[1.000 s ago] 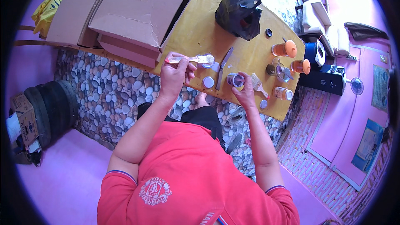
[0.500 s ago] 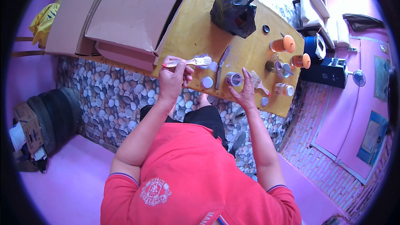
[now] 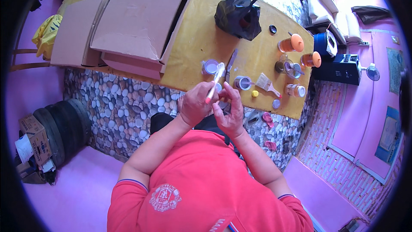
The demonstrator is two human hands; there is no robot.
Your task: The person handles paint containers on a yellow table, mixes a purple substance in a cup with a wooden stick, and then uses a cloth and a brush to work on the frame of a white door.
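Nearest the body: person in a red shirt (image 3: 189,180), both forearms coming up from the lower edge and meeting at the edge of the yellow table (image 3: 193,47).
Left hand (image 3: 195,105): curled shut around a thin paintbrush (image 3: 213,86), gripping its lower, pink-tipped end.
Paintbrush axis: slanted, pink handle end low by the left palm, pale bristle end up and to the right, over the table's near edge.
Right hand (image 3: 229,111): just beside the left, touching or nearly so; fingers (image 3: 236,94) raised and partly spread, tips near the brush shaft. Whether it pinches a small thing is hard to tell, as the view is too small there.
Nearer hand to the brush: left, which holds it; the right lies directly to its right.
Just beyond the hands: small open pot (image 3: 210,66) with a pale inside; a second small pot (image 3: 243,83) to the right; a long thin blade-like tool (image 3: 231,63) between them.
Right of those: flat wide brush (image 3: 268,84), small yellow cap (image 3: 255,93), small jar (image 3: 295,90).
Farther right: two jars with orange lids (image 3: 296,43), a glass jar (image 3: 286,66) beside them.
Far middle: crumpled black bag (image 3: 239,15).
Far left: flattened cardboard boxes (image 3: 137,21), well apart from the hands.
Floor left: stacked tyres (image 3: 58,131).
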